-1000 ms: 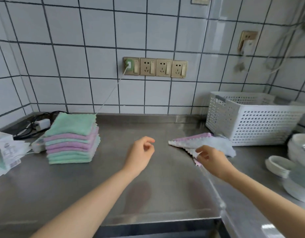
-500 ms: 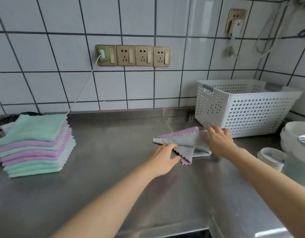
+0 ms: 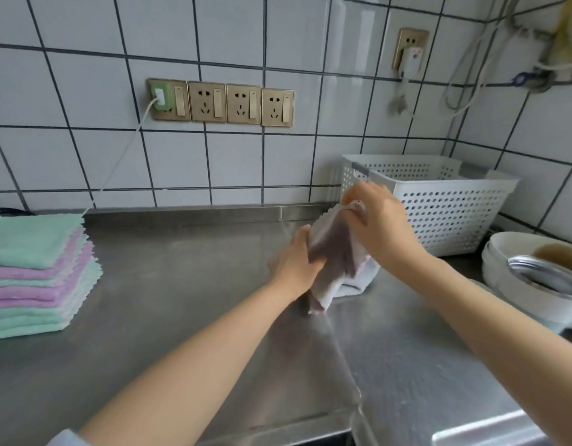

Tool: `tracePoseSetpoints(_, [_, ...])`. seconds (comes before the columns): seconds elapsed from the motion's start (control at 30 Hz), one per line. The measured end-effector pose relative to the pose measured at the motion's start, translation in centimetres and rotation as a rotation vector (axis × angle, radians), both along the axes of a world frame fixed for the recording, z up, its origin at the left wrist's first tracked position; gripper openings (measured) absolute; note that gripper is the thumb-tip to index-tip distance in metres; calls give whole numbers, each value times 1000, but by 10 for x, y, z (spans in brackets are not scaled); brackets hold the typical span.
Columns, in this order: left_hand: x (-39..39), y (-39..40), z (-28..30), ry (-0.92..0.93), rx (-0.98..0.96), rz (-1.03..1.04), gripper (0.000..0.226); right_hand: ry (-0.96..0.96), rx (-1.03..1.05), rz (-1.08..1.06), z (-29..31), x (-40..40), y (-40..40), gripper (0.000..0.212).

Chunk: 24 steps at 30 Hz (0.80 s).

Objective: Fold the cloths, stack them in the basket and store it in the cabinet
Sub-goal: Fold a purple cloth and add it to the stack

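Head view. Steel counter point(image 3: 181, 300) runs along a white tiled wall. Both hands work one cloth point(image 3: 334, 262), grey-white with a purple side, just in front of the white perforated basket point(image 3: 439, 204) at far right.

Right hand point(image 3: 379, 226): fingers curled, pinching the cloth's upper scalloped edge, lifted off the counter. The hand overlaps the basket's near left corner in the picture; contact with the basket cannot be told.

Left hand point(image 3: 294, 262): grips the cloth's left side lower down, thumb over the fabric. Fingers behind the cloth are hidden.

Cloth hangs bunched between the two hands; its lower end lies on the counter. Motion blur on the fabric, so the folds are not readable.

Basket stands on the counter against the wall; its inside is only partly seen.

Far left: stack of folded cloths point(image 3: 36, 272), green and purple layers alternating, green on top, well apart from the hands.

Wall: row of four gold sockets point(image 3: 220, 103), the leftmost with a green plug and a white cable running down left. Right edge: white bowls point(image 3: 519, 278) with a metal item inside.
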<state>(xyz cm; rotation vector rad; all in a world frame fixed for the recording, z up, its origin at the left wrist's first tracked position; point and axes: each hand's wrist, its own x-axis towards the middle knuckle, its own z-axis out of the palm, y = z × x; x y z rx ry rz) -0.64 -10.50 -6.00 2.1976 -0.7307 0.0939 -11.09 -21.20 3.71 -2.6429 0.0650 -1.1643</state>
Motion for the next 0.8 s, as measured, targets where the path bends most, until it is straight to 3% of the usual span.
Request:
tracePoseSetpoints(0.17, [-4,27,35,-67,-270,25,5,-127,163,92,29,-18,28,10])
tracePoseSetpoints(0.37, [3,103,72,-76,-298,-71,16,-135,246,103,44,-38,36,12])
tracePoseSetpoints(0.5, [-15,179,99,194,-89,-310,18,128,88,165,49,-53,39,32])
tracePoseSetpoints(0.6, [-33,230,113,250,50,-387,20,367,59,295,54,-65,48,48])
tracePoseSetpoints(0.67, [-42,251,121,342,-82,-399,34,220,98,262,55,-66,55,45])
tracePoseSetpoints(0.73, [-44,258,125,411,-369,-370,51,-55,184,196,57,-66,64,28])
tracePoseSetpoints(0.8, [-46,264,128,356,-635,-257,36,-163,268,229,59,-67,77,19])
